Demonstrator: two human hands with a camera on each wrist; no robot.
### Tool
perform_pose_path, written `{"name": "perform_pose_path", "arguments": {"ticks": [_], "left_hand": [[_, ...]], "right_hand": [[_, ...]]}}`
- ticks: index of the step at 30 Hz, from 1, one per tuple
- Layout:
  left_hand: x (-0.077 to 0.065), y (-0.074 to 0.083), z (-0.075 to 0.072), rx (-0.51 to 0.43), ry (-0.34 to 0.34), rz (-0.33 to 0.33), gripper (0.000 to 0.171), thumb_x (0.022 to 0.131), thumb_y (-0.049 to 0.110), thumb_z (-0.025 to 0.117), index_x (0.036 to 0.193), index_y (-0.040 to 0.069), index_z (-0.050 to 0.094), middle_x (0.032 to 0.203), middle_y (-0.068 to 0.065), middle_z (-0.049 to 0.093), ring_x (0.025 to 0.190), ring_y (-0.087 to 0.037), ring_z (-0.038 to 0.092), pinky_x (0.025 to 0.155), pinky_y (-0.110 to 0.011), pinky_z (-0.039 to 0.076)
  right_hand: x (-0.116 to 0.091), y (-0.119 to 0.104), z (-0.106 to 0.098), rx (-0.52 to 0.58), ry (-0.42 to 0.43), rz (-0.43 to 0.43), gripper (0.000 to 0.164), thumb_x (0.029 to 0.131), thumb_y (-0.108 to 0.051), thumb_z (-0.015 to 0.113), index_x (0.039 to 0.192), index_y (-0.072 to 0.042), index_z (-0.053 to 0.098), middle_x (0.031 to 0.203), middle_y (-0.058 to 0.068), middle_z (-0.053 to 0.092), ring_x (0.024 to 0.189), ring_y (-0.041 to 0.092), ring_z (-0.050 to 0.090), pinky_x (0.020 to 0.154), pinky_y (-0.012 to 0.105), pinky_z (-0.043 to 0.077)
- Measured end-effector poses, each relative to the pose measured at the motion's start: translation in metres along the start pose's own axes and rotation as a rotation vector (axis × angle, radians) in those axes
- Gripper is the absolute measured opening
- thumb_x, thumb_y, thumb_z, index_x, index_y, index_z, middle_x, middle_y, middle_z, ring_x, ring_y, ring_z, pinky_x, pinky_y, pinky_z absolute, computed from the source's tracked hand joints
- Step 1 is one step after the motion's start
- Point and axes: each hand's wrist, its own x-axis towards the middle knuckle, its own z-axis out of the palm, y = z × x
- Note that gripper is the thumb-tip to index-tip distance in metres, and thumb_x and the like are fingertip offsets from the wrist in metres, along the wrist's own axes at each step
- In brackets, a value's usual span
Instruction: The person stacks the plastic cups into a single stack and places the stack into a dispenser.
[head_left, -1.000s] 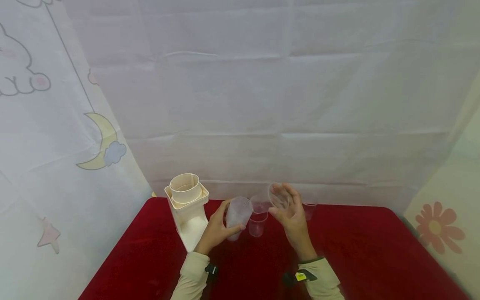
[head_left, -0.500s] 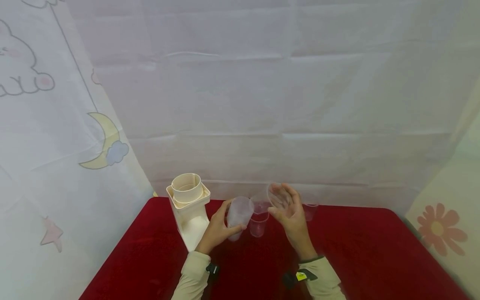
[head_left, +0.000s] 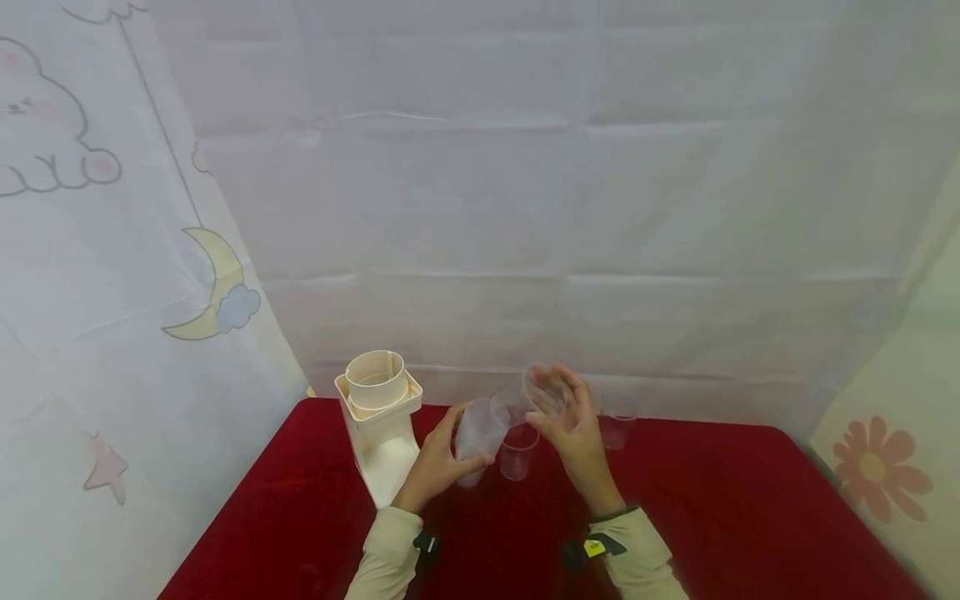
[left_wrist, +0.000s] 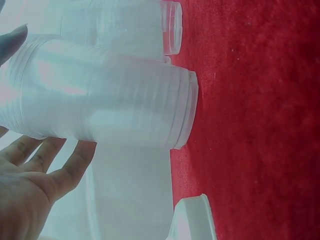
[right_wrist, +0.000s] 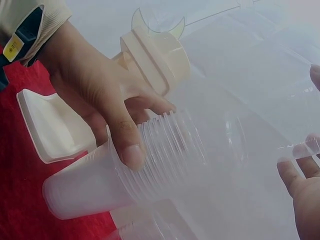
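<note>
My left hand [head_left: 435,467] grips a stack of clear plastic cups [head_left: 477,437] from the side, tilted with the mouth toward the right. In the right wrist view the nested rims of this stack show under the left fingers [right_wrist: 131,145]. My right hand [head_left: 573,433] holds a single clear plastic cup [head_left: 517,402] near its rim, lying sideways with its base at the stack's mouth. Whether its base has entered the top cup cannot be made out. Another clear cup [head_left: 517,460] stands upright on the red cloth between the hands.
A cream dispenser [head_left: 382,433] with a round tube on top stands left of the left hand. One more clear cup [head_left: 618,429] stands behind the right hand. Red cloth covers the table [head_left: 720,500]; a pale hanging sheet [head_left: 480,208] rises behind it.
My right hand has moved slightly left, bringing the single cup's base closer to the stack's mouth. The left hand keeps its hold, and the view has shifted slightly.
</note>
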Motion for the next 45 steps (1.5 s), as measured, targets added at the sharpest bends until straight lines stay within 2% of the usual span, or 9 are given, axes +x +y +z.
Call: {"name": "perform_pose_path", "arguments": {"ticks": [8, 15, 27, 35, 39, 45], "left_hand": [[-0.003, -0.003, 0.000, -0.016, -0.018, 0.010, 0.082, 0.076, 0.034, 0.088, 0.144, 0.025, 0.044, 0.129, -0.004, 0.063, 0.103, -0.019, 0.063, 0.081, -0.035, 0.053], [0.000, -0.002, 0.000, -0.014, -0.015, 0.029, 0.081, 0.076, 0.034, 0.088, 0.144, 0.025, 0.045, 0.128, -0.003, 0.063, 0.102, -0.018, 0.063, 0.080, -0.035, 0.053], [0.002, -0.002, -0.001, -0.003, -0.016, 0.017, 0.081, 0.076, 0.036, 0.088, 0.143, 0.026, 0.045, 0.128, -0.001, 0.063, 0.103, -0.017, 0.062, 0.082, -0.036, 0.053], [0.001, -0.003, 0.000, 0.005, -0.018, 0.037, 0.081, 0.077, 0.036, 0.087, 0.144, 0.025, 0.044, 0.128, -0.003, 0.063, 0.103, -0.018, 0.063, 0.082, -0.036, 0.053], [0.001, -0.003, 0.000, 0.006, -0.012, 0.058, 0.081, 0.077, 0.035, 0.088, 0.144, 0.022, 0.045, 0.128, -0.003, 0.063, 0.103, -0.018, 0.062, 0.082, -0.036, 0.053], [0.001, -0.003, 0.000, 0.000, -0.012, 0.052, 0.081, 0.077, 0.034, 0.088, 0.144, 0.023, 0.045, 0.129, -0.002, 0.062, 0.104, -0.018, 0.062, 0.082, -0.036, 0.053]], "right_hand": [[0.003, 0.006, 0.007, 0.019, -0.011, -0.014, 0.073, 0.090, 0.012, 0.063, 0.148, 0.009, 0.020, 0.149, 0.031, 0.035, 0.139, 0.035, 0.039, 0.108, 0.040, 0.040], [0.006, 0.008, 0.009, -0.041, -0.015, 0.018, 0.073, 0.090, 0.011, 0.065, 0.149, 0.007, 0.022, 0.149, 0.028, 0.037, 0.138, 0.032, 0.040, 0.109, 0.043, 0.038], [0.008, 0.013, 0.012, -0.090, -0.035, 0.057, 0.074, 0.090, 0.010, 0.066, 0.149, 0.007, 0.022, 0.148, 0.030, 0.036, 0.139, 0.043, 0.035, 0.109, 0.047, 0.037], [0.008, 0.020, 0.013, -0.082, -0.052, 0.070, 0.073, 0.089, 0.012, 0.065, 0.149, 0.006, 0.024, 0.149, 0.031, 0.035, 0.139, 0.038, 0.037, 0.104, 0.034, 0.045], [0.007, 0.022, 0.013, -0.075, -0.055, 0.082, 0.074, 0.089, 0.011, 0.066, 0.149, 0.006, 0.023, 0.150, 0.030, 0.035, 0.138, 0.042, 0.037, 0.103, 0.035, 0.045], [0.006, 0.026, 0.013, -0.089, -0.068, 0.087, 0.074, 0.089, 0.011, 0.066, 0.150, 0.006, 0.023, 0.150, 0.030, 0.035, 0.138, 0.036, 0.040, 0.105, 0.036, 0.044]]}}
